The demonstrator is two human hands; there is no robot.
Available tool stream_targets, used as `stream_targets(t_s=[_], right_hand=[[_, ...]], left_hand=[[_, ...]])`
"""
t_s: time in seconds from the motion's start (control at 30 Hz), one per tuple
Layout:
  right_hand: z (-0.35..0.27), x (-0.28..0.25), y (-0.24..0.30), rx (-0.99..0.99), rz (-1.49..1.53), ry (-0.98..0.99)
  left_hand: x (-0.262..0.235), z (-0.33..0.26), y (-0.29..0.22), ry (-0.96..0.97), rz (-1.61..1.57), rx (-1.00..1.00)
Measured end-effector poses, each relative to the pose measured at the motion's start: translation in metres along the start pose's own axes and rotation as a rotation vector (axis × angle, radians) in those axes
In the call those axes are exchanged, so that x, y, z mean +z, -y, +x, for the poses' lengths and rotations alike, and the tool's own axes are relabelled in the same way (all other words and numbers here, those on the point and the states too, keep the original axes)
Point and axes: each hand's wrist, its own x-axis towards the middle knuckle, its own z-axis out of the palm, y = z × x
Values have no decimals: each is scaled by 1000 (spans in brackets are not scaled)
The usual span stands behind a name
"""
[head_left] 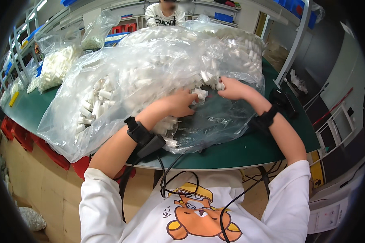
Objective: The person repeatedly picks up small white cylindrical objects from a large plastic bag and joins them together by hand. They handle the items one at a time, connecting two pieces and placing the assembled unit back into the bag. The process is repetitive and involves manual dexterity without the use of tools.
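- The right hand [231, 88], above the right part of the clear bag [215, 127], has its grip pinching a small white cylinder [220, 86].
- The left hand [181, 103] is just left of it, fingertips at a white piece [200, 95]; whether its grip closes on this, I cannot tell.
- The bag, loaded with white cylinders [97, 103], lies across the green table [235, 160].
- A person [165, 14] is at the far side.

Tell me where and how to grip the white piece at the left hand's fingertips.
I'd pinch the white piece by its right edge, coming from the right: that side looks freer, while the left hand crowds its left. Its short shape suits fingertips.
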Motion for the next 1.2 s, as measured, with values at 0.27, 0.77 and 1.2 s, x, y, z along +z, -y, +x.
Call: stream_targets(t_s=[0.27,0.77,1.2], right_hand=[[30,23,15,-134,-93,-271],[-1,-5,7,-68,552,138],[-112,-26,38,-174,326,-326]], left_hand=[[3,-4,-2,3,86,-143],[-3,-3,-3,-137,-141,-204],[-15,-13,-20,-86,-370,-142]])
